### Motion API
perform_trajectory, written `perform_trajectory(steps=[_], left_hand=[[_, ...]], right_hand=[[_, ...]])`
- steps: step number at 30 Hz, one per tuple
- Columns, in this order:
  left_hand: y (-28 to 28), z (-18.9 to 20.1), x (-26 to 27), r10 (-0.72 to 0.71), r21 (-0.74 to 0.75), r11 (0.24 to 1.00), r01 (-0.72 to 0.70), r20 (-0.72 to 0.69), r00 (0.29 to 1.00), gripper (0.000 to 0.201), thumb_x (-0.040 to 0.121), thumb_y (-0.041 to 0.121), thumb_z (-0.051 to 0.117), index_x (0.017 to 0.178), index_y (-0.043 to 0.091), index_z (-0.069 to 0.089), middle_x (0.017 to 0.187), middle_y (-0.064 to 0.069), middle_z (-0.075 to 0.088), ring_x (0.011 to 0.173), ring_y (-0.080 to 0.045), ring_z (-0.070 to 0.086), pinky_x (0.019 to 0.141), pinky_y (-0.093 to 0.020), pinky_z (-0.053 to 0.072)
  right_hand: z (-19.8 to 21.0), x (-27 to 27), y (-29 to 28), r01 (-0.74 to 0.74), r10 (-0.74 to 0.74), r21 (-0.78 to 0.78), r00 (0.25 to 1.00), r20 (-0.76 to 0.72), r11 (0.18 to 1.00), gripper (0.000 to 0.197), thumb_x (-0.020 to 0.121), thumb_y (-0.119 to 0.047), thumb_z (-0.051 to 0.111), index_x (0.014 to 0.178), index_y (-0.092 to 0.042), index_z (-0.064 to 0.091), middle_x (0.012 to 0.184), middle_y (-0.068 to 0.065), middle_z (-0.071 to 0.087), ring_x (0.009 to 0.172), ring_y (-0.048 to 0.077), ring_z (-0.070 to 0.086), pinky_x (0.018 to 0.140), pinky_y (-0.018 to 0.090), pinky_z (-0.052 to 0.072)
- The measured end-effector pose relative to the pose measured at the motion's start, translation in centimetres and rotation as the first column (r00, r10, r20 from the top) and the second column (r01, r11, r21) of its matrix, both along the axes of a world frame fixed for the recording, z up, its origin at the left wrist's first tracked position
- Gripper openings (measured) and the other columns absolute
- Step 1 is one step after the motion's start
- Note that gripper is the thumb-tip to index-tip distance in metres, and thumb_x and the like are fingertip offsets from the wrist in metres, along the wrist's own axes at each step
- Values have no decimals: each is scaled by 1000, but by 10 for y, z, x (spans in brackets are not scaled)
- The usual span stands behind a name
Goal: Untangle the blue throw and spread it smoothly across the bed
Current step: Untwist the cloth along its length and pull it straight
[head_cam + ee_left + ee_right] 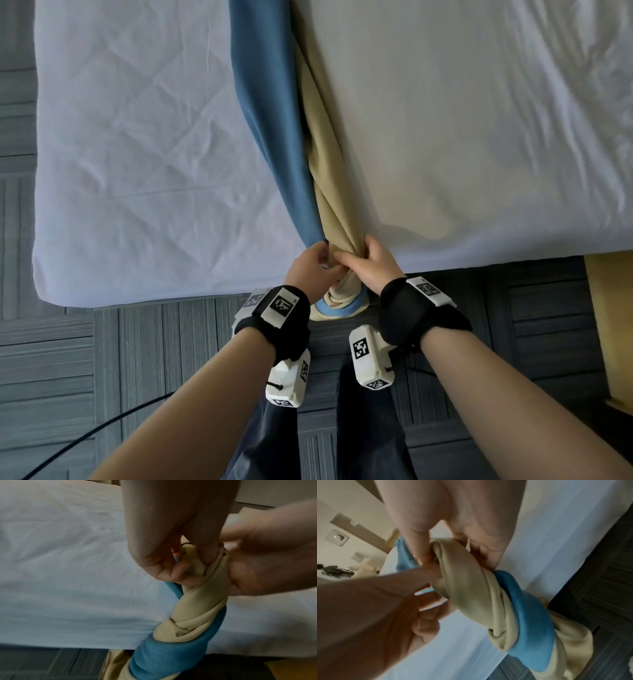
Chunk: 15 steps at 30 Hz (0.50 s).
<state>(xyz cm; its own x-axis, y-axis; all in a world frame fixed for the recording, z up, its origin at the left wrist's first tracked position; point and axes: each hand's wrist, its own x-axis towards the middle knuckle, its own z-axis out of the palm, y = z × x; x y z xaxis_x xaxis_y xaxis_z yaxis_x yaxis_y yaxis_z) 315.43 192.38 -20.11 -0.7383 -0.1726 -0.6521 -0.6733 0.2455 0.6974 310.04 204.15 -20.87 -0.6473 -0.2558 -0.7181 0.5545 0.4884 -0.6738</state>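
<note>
At lower centre of the frame, left hand (310, 265) and right hand (371, 265), fingers curled, both grip the twisted blue-and-beige throw (274, 137) at the bed's (137, 154) edge

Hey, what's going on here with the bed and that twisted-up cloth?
A person stands at the foot of the bed, working at a blue and beige throw that is twisted into a rope. The left hand and right hand both grip the twist at the mattress edge, just above a knotted coil hanging over the side. Nothing is spread out yet.
</note>
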Motion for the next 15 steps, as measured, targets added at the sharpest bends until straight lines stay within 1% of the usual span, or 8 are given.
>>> perform_trajectory(steps=[1,2,5,7,9,11,13,15], left_hand=[[2,1,0,4,16,1000,-4,-4,1000,14,80,17,64,93,15,58,90,2,65,91,-18,62,81,-28,48],[3,2,-1,14,31,999,-14,-1,1000,13,80,16,63,92,17,58,89,2,66,91,-18,63,81,-28,48],[4,3,-2,100,50,994,-100,17,995,9,83,16,59,91,16,54,94,-1,67,96,-21,63,87,-38,51],[5,3,-6,173,17,985,-174,43,984,16,85,25,59,94,14,50,96,-4,66,92,-21,60,77,-34,48],[5,5,-9,302,88,946,-312,109,947,25,87,34,58,96,13,50,96,-4,62,88,-18,56,69,-28,44],[4,5,-10,426,267,835,-481,240,872,29,90,40,55,98,13,54,97,-3,60,94,-15,56,79,-33,46],[1,4,-10,482,357,731,-582,333,810,32,90,40,54,106,12,57,97,-1,62,98,-15,58,81,-36,47],[-3,1,-9,500,370,692,-620,375,781,26,89,36,57,101,13,58,92,0,62,92,-14,59,75,-34,47]], right_hand=[[0,-1,2,10,-8,43,999,-52,999,31,79,-23,67,108,-20,56,95,-8,66,82,4,63,64,7,47],[0,-3,5,24,-19,70,997,-75,997,33,80,-18,64,111,-18,55,99,-4,66,88,10,62,71,13,48],[5,-14,13,33,-32,50,999,-12,998,39,76,-8,58,114,-16,55,111,8,65,106,26,60,97,40,47],[11,-17,12,11,-11,5,998,63,1000,48,69,-11,57,116,-18,55,114,12,64,110,30,58,102,48,43],[16,-16,9,45,-39,-55,992,118,997,52,61,-13,54,113,-18,56,116,14,63,111,32,58,102,49,43],[18,-12,7,129,-106,-120,978,178,984,48,61,-7,51,108,-15,57,113,18,63,110,35,58,100,47,45],[18,-8,7,173,-133,-169,965,224,970,43,65,0,48,107,-10,57,110,22,62,106,37,59,97,46,46],[17,-6,7,185,-136,-196,961,241,963,35,73,7,43,101,-9,58,104,20,62,101,36,59,93,44,47]])
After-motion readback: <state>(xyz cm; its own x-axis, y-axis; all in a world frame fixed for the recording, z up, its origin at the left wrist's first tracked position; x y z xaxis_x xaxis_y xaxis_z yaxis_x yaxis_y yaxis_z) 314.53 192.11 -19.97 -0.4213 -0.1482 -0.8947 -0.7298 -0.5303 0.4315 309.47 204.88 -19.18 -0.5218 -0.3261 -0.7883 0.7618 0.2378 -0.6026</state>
